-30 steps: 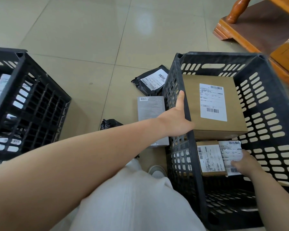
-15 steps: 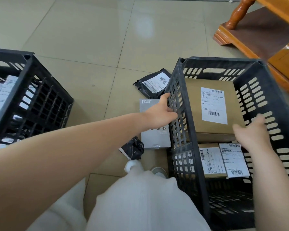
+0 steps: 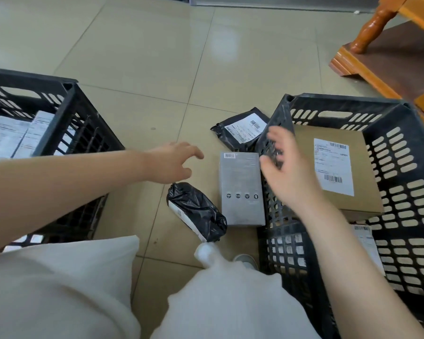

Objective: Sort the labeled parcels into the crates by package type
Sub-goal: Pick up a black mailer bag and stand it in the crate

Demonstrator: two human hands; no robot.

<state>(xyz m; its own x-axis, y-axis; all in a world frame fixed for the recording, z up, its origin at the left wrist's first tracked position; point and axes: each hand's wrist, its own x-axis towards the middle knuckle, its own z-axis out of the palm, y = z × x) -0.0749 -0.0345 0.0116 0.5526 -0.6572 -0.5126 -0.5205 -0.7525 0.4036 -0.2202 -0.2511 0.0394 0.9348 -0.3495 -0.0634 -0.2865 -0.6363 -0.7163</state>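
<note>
Between the two black crates, on the tiled floor [image 3: 137, 69], three parcels are seen. A grey box [image 3: 241, 189] lies flat just beside the right crate [image 3: 397, 148], long axis running near-to-far, barcode end pointing far. A black poly mailer [image 3: 240, 128] lies beyond it, label up, tilted w/ its long axis slanting far-right. A crumpled black bag parcel [image 3: 197, 211] lies near-left of the box, long axis diagonal, far-left to near-right. Left hand [image 3: 171, 162] is held over the floor, grip spread, nothing held. Right hand [image 3: 289, 167] is blurred above the crate's left wall, fingers loosely spread, empty. A brown carton [image 3: 367, 182] sits in the right crate, label up. Labelled parcels are seen in the left crate [image 3: 56, 113].
</note>
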